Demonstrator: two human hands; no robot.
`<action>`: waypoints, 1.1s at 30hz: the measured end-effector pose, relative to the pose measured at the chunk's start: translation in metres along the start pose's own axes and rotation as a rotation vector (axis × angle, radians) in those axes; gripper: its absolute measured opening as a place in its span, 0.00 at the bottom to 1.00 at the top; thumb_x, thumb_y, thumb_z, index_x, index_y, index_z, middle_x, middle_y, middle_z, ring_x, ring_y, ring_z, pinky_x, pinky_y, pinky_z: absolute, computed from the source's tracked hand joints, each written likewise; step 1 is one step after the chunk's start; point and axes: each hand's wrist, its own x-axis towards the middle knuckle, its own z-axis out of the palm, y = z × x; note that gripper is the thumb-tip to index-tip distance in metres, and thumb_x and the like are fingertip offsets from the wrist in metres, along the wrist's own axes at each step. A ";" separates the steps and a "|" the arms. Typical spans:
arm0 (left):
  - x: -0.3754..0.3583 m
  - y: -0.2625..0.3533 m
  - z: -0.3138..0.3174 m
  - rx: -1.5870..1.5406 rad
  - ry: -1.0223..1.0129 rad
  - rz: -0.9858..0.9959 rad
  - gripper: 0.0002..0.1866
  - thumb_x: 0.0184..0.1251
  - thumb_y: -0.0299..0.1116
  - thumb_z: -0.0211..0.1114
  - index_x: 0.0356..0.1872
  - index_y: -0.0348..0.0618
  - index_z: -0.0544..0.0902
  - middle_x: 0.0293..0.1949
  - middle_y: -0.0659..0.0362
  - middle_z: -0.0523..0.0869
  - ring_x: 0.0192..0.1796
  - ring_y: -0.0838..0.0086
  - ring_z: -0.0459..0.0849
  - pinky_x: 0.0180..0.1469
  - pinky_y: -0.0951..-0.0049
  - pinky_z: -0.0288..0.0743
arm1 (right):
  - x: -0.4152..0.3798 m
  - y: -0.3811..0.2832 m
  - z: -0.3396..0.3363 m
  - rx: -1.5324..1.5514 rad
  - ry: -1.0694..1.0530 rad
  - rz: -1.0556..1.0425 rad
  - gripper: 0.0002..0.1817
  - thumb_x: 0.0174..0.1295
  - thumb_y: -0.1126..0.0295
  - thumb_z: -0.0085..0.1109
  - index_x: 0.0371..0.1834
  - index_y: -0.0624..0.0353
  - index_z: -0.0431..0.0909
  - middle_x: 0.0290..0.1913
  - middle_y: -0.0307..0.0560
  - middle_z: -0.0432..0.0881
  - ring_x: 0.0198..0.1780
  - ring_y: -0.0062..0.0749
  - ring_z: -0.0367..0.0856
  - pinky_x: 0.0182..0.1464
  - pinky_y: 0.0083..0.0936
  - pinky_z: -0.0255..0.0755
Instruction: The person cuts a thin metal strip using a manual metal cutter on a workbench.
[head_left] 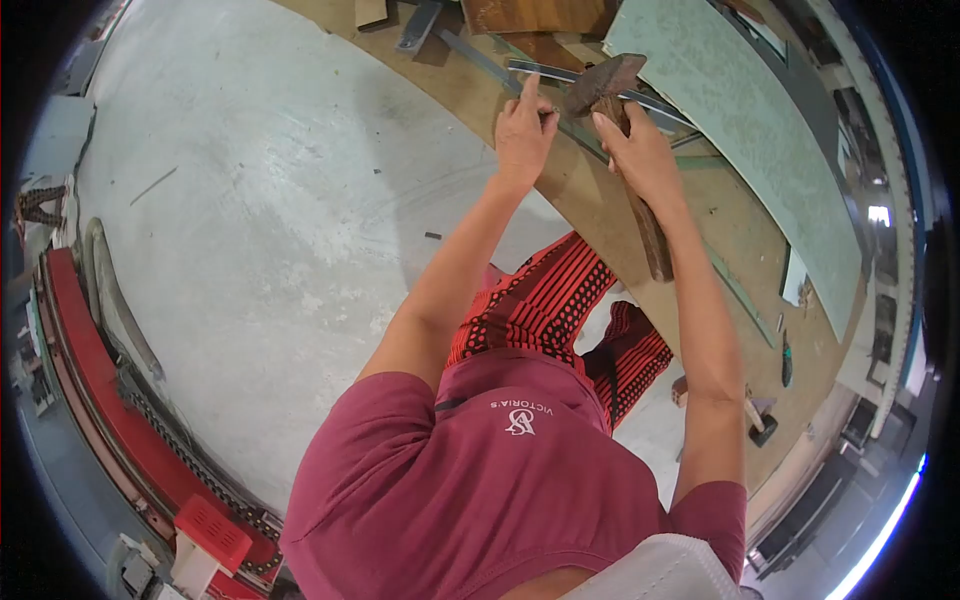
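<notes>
In the head view, my right hand (640, 150) is wrapped round the wooden handle of a hammer (606, 85) near its head. The rusty metal head lies over a thin metal strip (545, 70), and the handle end reaches down toward the bench edge. My left hand (527, 125) is just left of the hammer head, its index finger stretched out to the strip. Its other fingers are bent, with something small and dark near the thumb tip that I cannot make out.
The brown workbench (730, 215) carries a large pale green sheet (740, 130), brown boards (540, 15), metal strips and a green-handled tool (787, 360). A mallet (762, 425) lies near the bench's lower end. Red machinery (110, 400) stands at the left.
</notes>
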 end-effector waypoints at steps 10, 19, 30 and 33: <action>0.000 0.002 -0.003 0.001 -0.027 -0.040 0.36 0.48 0.24 0.67 0.63 0.38 0.65 0.33 0.62 0.82 0.40 0.63 0.76 0.45 0.63 0.69 | 0.023 0.017 0.034 -0.205 0.086 -0.084 0.28 0.62 0.49 0.52 0.52 0.64 0.70 0.26 0.54 0.80 0.24 0.38 0.79 0.33 0.33 0.71; -0.001 0.005 -0.004 0.000 -0.041 -0.082 0.37 0.48 0.25 0.67 0.63 0.40 0.64 0.34 0.63 0.82 0.40 0.64 0.76 0.45 0.64 0.69 | 0.013 -0.003 0.025 -0.217 0.061 0.009 0.31 0.61 0.47 0.50 0.58 0.62 0.67 0.42 0.69 0.79 0.47 0.65 0.76 0.49 0.47 0.69; 0.002 0.000 -0.008 -0.005 -0.058 -0.080 0.37 0.48 0.25 0.67 0.64 0.40 0.64 0.34 0.63 0.81 0.40 0.63 0.76 0.45 0.63 0.69 | 0.013 -0.003 0.028 -0.173 0.073 -0.017 0.30 0.60 0.47 0.52 0.54 0.62 0.69 0.42 0.69 0.79 0.46 0.64 0.76 0.47 0.48 0.69; 0.003 0.000 -0.007 0.010 -0.054 -0.067 0.36 0.48 0.24 0.66 0.63 0.40 0.65 0.34 0.63 0.81 0.40 0.64 0.76 0.45 0.64 0.68 | 0.013 -0.001 0.026 -0.194 -0.010 0.043 0.30 0.60 0.48 0.53 0.54 0.63 0.70 0.42 0.67 0.80 0.43 0.60 0.79 0.45 0.46 0.71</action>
